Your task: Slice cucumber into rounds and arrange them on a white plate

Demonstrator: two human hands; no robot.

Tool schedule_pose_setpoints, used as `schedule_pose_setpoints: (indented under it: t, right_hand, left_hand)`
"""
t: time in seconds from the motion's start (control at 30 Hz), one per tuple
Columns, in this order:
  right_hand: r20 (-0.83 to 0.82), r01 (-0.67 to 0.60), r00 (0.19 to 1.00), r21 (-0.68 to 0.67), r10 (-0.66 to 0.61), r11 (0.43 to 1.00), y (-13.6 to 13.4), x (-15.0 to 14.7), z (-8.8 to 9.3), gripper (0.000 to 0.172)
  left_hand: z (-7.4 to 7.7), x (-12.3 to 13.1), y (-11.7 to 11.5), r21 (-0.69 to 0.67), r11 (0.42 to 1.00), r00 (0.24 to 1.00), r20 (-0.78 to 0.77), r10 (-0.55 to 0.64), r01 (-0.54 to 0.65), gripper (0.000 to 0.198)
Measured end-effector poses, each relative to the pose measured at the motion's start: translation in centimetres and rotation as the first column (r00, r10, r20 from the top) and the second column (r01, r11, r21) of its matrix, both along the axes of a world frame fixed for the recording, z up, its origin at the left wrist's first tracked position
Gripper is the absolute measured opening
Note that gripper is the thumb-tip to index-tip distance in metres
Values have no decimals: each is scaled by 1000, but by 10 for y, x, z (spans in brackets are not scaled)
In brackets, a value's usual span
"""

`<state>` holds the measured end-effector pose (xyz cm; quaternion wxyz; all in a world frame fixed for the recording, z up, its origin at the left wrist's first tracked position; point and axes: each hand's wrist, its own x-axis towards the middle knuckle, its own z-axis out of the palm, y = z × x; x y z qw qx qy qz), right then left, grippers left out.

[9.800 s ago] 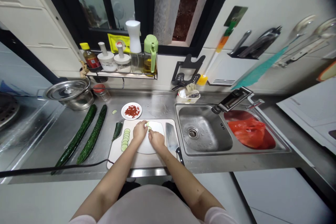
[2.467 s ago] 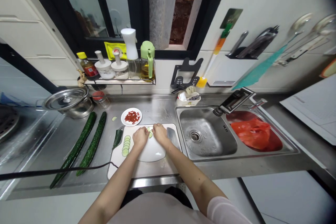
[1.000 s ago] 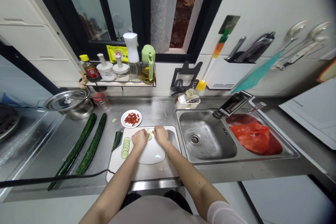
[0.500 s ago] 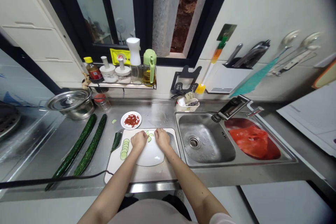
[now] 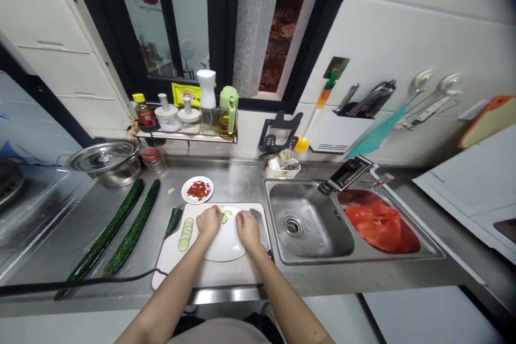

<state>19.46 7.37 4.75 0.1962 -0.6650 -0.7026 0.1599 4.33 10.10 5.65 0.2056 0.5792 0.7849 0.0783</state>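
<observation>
A white plate (image 5: pixel 226 244) lies on a pale cutting board (image 5: pixel 173 266) at the counter's front. My left hand (image 5: pixel 208 221) rests on the plate's left rim, fingers curled beside a few cucumber slices (image 5: pixel 224 215) at the plate's far edge. My right hand (image 5: pixel 246 227) sits on the plate's right rim, fingers curled; whether it pinches a slice I cannot see. A row of cucumber slices (image 5: pixel 185 233) lies on the board left of the plate, next to a dark cucumber end (image 5: pixel 173 221). A cleaver (image 5: pixel 258 220) lies on the board right of my right hand.
Two long cucumbers (image 5: pixel 116 228) lie left of the board, with a black cable (image 5: pixel 72 282) across the front. A small dish of red bits (image 5: pixel 197 190) stands behind the board. A steel pot (image 5: pixel 105 160) is far left, a sink (image 5: pixel 306 220) with a red bag (image 5: pixel 377 223) right.
My right hand has slid from the plate's far edge to its right rim. The view has tilted upward, so everything sits lower in frame.
</observation>
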Motion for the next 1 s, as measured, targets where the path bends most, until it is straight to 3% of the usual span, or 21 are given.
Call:
schedule_pose_setpoints:
  t: [0.17, 0.33, 0.43, 0.7, 1.0]
  right_hand:
    - [-75, 13, 997, 20, -11, 1000, -13, 0, 4, 25]
    - [-187, 19, 982, 64, -6, 998, -31, 2, 7, 27]
    - [-237, 20, 972, 85, 0, 996, -45, 3, 9, 27]
    - [-260, -14, 965, 52, 28, 999, -81, 9, 9, 25]
    - [-259, -47, 964, 57, 61, 997, -97, 1, 7, 23]
  left_hand:
    - [1, 0, -2, 7, 1000, 1000, 16, 4, -4, 17]
    - [4, -10, -12, 12, 996, 989, 119, 85, -87, 19]
    - [2, -20, -30, 47, 988, 970, 202, 134, -146, 22]
    - [-14, -63, -91, 95, 982, 931, 344, 119, -161, 23]
    - [-18, -94, -120, 43, 979, 942, 283, 181, -201, 26]
